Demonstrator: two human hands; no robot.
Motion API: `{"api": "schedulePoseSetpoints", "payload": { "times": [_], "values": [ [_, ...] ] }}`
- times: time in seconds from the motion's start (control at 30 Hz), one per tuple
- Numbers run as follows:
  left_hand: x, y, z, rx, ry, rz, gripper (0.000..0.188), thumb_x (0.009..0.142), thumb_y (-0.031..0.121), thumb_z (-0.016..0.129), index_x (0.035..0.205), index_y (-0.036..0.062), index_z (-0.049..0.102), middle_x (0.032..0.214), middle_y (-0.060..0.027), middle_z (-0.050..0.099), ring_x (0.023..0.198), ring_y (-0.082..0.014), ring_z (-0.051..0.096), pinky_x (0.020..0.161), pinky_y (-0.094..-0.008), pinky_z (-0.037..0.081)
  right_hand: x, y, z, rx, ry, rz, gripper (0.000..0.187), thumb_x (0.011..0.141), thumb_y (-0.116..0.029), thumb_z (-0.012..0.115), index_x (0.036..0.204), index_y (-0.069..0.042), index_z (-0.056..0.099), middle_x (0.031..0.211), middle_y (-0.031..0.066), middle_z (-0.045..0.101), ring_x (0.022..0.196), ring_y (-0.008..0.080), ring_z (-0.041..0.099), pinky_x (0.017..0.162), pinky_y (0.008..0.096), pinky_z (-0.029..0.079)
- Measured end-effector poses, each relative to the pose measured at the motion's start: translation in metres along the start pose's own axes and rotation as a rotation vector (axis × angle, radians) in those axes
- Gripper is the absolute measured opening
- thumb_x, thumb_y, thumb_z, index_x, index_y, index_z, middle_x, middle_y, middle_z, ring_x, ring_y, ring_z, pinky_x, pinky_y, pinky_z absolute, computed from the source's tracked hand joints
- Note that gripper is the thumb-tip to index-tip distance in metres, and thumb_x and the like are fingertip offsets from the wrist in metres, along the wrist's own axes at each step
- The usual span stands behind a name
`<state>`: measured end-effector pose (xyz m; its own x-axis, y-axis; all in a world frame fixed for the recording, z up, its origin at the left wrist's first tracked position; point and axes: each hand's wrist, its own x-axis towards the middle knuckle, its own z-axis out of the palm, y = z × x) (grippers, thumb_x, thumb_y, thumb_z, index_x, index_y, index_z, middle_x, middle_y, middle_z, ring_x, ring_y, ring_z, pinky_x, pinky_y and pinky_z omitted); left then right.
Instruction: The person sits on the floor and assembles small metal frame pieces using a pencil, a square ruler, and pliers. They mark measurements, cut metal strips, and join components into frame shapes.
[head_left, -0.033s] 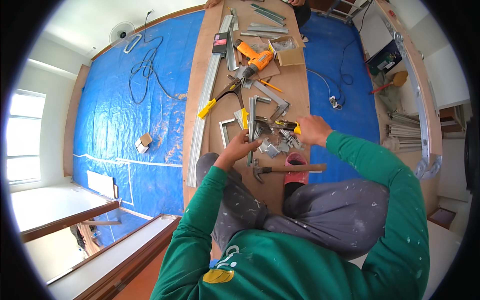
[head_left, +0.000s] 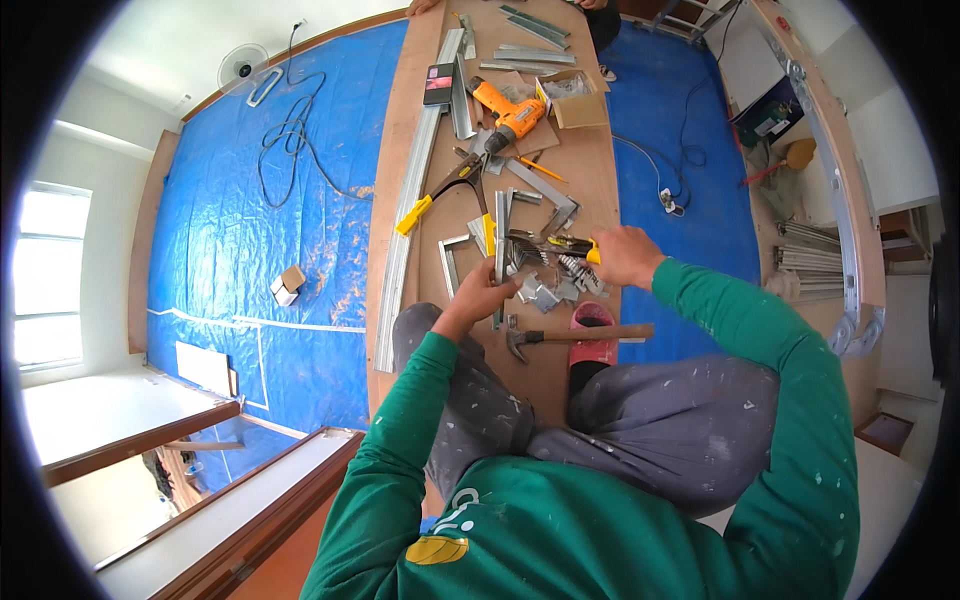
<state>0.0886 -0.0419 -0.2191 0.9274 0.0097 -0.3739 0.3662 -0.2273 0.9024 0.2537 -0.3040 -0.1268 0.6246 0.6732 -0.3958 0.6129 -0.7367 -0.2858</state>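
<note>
My left hand (head_left: 487, 295) is closed round a short, upright length of silvery metal channel (head_left: 501, 232). In my right hand (head_left: 628, 257) are the yellow handles of a pair of snips (head_left: 572, 247), whose dark jaws point left toward the channel. Whether the jaws touch the metal I cannot tell. Bent metal offcuts (head_left: 541, 294) lie just below the jaws. An L-shaped channel piece (head_left: 449, 262) rests left of my left hand. Larger yellow-handled tin snips (head_left: 462, 176) lie open beyond it, and a wooden-handled hammer (head_left: 580, 335) lies nearer to me.
An orange cordless drill (head_left: 512, 118), a pencil (head_left: 543, 171), a phone (head_left: 439, 85) and a cardboard box (head_left: 577, 100) lie farther along the board (head_left: 592, 190). Long metal channel (head_left: 408, 220) runs along its left side. Blue sheeting (head_left: 330, 240) covers the floor. Another person's hand (head_left: 424, 7) shows at the far end.
The channel in my left hand has shifted very slightly left. My right hand and the snips have dipped a touch; the rest looks the same.
</note>
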Motion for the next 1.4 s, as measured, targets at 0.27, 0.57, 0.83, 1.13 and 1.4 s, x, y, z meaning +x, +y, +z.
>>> {"api": "schedulePoseSetpoints", "payload": {
  "times": [0.27, 0.57, 0.83, 1.13, 1.4],
  "values": [
    [-0.003, 0.030, 0.033, -0.044, 0.544, 0.064, 0.030, 0.111, 0.030, 0.055, 0.101, 0.0021, 0.060, 0.065, -0.0031, 0.056, 0.061, -0.0137, 0.054, 0.059, -0.0344, 0.044, 0.005, -0.008, -0.008, 0.010, 0.112, -0.069, 0.037, 0.086, -0.029, 0.076, 0.103, 0.002, 0.067, 0.088, 0.0262, 0.073, 0.088, 0.0454, 0.073, 0.079, 0.0546, 0.058],
    [-0.013, 0.025, 0.017, -0.147, 0.472, 0.039, 0.026, 0.111, 0.026, 0.056, 0.103, 0.0024, 0.062, 0.063, -0.0015, 0.055, 0.056, -0.0107, 0.052, 0.054, -0.0317, 0.042, 0.011, -0.013, -0.012, 0.105, 0.032, -0.110, 0.042, 0.087, -0.031, 0.078, 0.107, 0.005, 0.067, 0.095, 0.0298, 0.074, 0.091, 0.0462, 0.073, 0.082, 0.0525, 0.058],
    [-0.016, 0.039, 0.011, -0.192, 0.422, -0.020, 0.025, 0.110, 0.027, 0.058, 0.110, 0.0029, 0.063, 0.065, -0.0008, 0.056, 0.049, -0.0095, 0.051, 0.045, -0.0281, 0.039, 0.011, -0.009, -0.008, 0.193, -0.056, -0.095, 0.048, 0.090, -0.036, 0.077, 0.117, 0.003, 0.064, 0.105, 0.0294, 0.073, 0.100, 0.0466, 0.071, 0.087, 0.0519, 0.056],
    [-0.025, 0.067, -0.008, -0.303, 0.343, -0.096, 0.028, 0.110, 0.028, 0.058, 0.116, 0.0003, 0.062, 0.065, -0.0019, 0.055, 0.046, -0.0099, 0.049, 0.042, -0.0279, 0.038, 0.012, -0.001, 0.001, 0.389, -0.206, -0.111, 0.061, 0.088, -0.044, 0.079, 0.126, 0.001, 0.063, 0.110, 0.0267, 0.073, 0.105, 0.0441, 0.070, 0.092, 0.0489, 0.055],
    [-0.029, 0.077, -0.008, -0.311, 0.384, -0.126, 0.029, 0.109, 0.028, 0.061, 0.116, -0.0001, 0.064, 0.067, -0.0010, 0.056, 0.047, -0.0089, 0.049, 0.042, -0.0277, 0.038, 0.007, -0.006, -0.015, 0.281, -0.185, -0.109, 0.064, 0.086, -0.045, 0.079, 0.132, -0.003, 0.065, 0.115, 0.0260, 0.073, 0.109, 0.0426, 0.070, 0.097, 0.0473, 0.055]
  ]
}}
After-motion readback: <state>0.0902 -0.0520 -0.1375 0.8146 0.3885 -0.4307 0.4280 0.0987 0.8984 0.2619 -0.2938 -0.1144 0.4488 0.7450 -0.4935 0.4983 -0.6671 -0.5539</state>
